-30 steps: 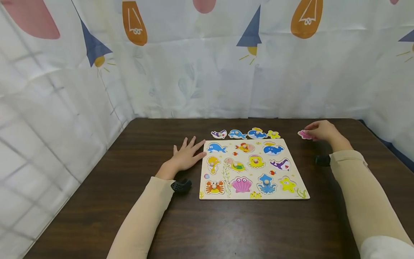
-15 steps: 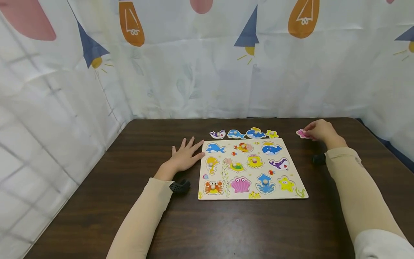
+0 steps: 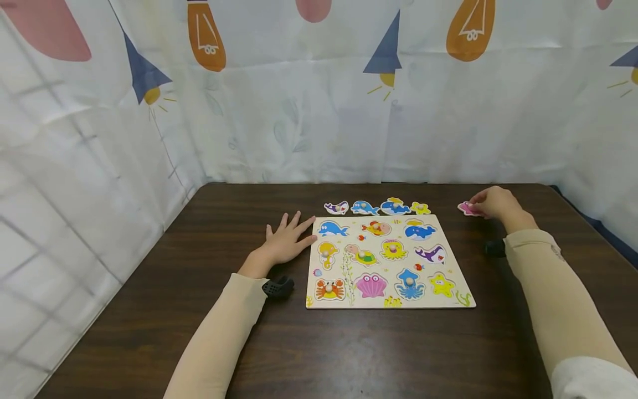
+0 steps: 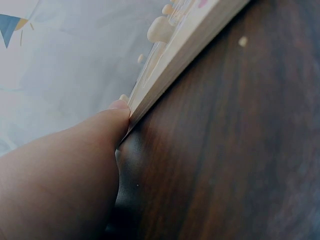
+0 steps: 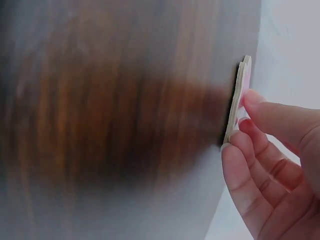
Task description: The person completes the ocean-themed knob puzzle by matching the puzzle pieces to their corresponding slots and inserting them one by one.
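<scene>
A wooden sea-animal puzzle board (image 3: pixel 343 244) lies flat on the dark table, with several knobbed pieces set in it. My left hand (image 3: pixel 286 241) rests flat beside it, fingers spread and fingertips against its left edge; the left wrist view shows the left hand (image 4: pixel 75 165) pressed to the board's edge (image 4: pixel 190 45). At the back right, my right hand (image 3: pixel 493 202) curls over a pink piece (image 3: pixel 466 209) lying on the table. In the right wrist view the fingertips (image 5: pixel 265 165) pinch that pink piece (image 5: pixel 239 105), seen edge-on.
Several loose pieces lie in a row just behind the board: a purple whale (image 3: pixel 336 208), a blue dolphin (image 3: pixel 365 208), a blue whale (image 3: pixel 395 206) and a yellow piece (image 3: pixel 421 208). A patterned curtain (image 3: pixel 319 111) closes in the table's back and sides.
</scene>
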`<state>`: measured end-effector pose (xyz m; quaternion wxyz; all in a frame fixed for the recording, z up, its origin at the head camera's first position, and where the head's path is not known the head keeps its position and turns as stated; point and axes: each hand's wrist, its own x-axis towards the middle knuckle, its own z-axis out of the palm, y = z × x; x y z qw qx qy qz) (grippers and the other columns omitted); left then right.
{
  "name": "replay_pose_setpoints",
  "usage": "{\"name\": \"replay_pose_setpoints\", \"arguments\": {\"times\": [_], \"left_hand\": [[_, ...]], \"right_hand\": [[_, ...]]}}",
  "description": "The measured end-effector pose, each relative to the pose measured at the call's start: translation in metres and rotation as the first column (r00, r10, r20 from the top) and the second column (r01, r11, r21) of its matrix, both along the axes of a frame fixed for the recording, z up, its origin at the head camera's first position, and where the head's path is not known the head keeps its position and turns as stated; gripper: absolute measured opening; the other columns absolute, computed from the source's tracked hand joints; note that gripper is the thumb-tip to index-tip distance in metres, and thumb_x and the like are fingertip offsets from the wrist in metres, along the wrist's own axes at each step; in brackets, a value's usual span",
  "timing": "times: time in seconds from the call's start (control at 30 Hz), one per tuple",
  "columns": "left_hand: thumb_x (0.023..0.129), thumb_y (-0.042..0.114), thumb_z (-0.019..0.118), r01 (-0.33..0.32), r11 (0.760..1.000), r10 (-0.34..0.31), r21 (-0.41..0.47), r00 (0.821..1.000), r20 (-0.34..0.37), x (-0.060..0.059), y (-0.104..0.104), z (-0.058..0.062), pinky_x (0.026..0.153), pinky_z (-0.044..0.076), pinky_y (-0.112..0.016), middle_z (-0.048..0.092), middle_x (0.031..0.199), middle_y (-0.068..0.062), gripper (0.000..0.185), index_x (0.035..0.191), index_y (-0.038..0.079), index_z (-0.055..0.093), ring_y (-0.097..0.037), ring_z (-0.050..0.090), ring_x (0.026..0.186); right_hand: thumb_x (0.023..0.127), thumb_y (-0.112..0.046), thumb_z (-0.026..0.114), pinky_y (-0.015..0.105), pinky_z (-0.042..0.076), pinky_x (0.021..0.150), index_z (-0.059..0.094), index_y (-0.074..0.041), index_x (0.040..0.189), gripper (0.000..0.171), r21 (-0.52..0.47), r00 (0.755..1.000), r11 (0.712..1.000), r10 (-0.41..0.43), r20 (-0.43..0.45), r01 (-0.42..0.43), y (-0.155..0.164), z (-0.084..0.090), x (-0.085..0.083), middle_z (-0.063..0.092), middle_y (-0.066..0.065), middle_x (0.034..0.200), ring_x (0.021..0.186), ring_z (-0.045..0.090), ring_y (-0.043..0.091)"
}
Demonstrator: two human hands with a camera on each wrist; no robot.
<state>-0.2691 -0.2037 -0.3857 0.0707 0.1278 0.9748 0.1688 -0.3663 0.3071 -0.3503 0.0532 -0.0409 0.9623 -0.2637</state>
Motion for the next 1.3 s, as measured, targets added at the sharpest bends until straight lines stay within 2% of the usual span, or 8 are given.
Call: {"name": "replay_pose_setpoints", "arguments": {"times": [0.17,0.23,0.47,0.67,1.03,1.3], "left_hand": [[0.107,0.053,0.043,-0.007,1.000,0.007,-0.003,1.000,0.004,0.001,0.001,0.000,0.112,-0.004,-0.077,0.006,0.171,-0.016,0.068,0.166,0.026,0.023,-0.045,-0.003,0.154],[0.107,0.053,0.043,-0.010,1.000,0.010,-0.004,1.000,0.002,0.001,0.001,0.000,0.112,-0.004,-0.077,0.007,0.171,-0.016,0.068,0.166,0.026,0.023,-0.045,-0.003,0.154],[0.107,0.054,0.043,-0.002,1.000,0.002,-0.002,1.000,-0.002,-0.001,0.000,-0.001,0.111,-0.004,-0.078,0.006,0.171,-0.017,0.068,0.166,0.026,0.023,-0.045,-0.003,0.154],[0.107,0.055,0.042,0.004,1.000,-0.004,-0.004,1.000,-0.002,-0.002,-0.001,-0.002,0.111,-0.004,-0.078,0.006,0.171,-0.017,0.068,0.166,0.026,0.022,-0.045,-0.003,0.154],[0.107,0.054,0.043,0.000,1.000,0.000,0.002,1.000,-0.002,-0.002,-0.001,-0.001,0.111,-0.004,-0.077,0.006,0.171,-0.016,0.068,0.166,0.025,0.022,-0.045,-0.004,0.154],[0.107,0.053,0.043,-0.005,1.000,0.005,0.003,1.000,0.002,-0.002,0.000,-0.001,0.111,-0.004,-0.077,0.006,0.171,-0.016,0.068,0.166,0.025,0.023,-0.044,-0.004,0.154]], "right_hand": [[0.103,-0.014,0.061,0.047,0.049,0.073,0.067,0.012,0.116,0.030,0.051,0.999,0.998,0.023,-0.044,-0.021,-0.002,0.007,0.007,0.066,0.027,0.102,0.084,0.059,0.034],[0.103,-0.015,0.060,0.048,0.047,0.074,0.067,0.011,0.117,0.031,0.075,0.997,0.997,0.041,-0.065,-0.036,-0.004,0.011,0.009,0.064,0.029,0.105,0.086,0.055,0.037],[0.103,-0.017,0.062,0.039,0.045,0.067,0.068,0.010,0.117,0.031,0.088,0.992,0.994,0.074,-0.102,-0.065,-0.014,0.018,0.020,0.065,0.021,0.094,0.082,0.054,0.034],[0.102,-0.017,0.065,0.041,0.046,0.069,0.069,0.009,0.117,0.031,0.088,0.983,0.990,0.125,-0.134,-0.113,-0.027,0.017,0.034,0.067,0.024,0.100,0.084,0.054,0.033],[0.100,-0.017,0.068,0.042,0.051,0.070,0.070,0.007,0.117,0.029,0.102,0.967,0.978,0.199,-0.160,-0.185,-0.050,0.023,0.059,0.068,0.016,0.096,0.084,0.056,0.030],[0.098,-0.017,0.071,0.039,0.054,0.069,0.073,0.005,0.116,0.028,0.094,0.958,0.970,0.239,-0.160,-0.226,-0.069,0.018,0.074,0.068,0.011,0.093,0.082,0.057,0.026]]}}
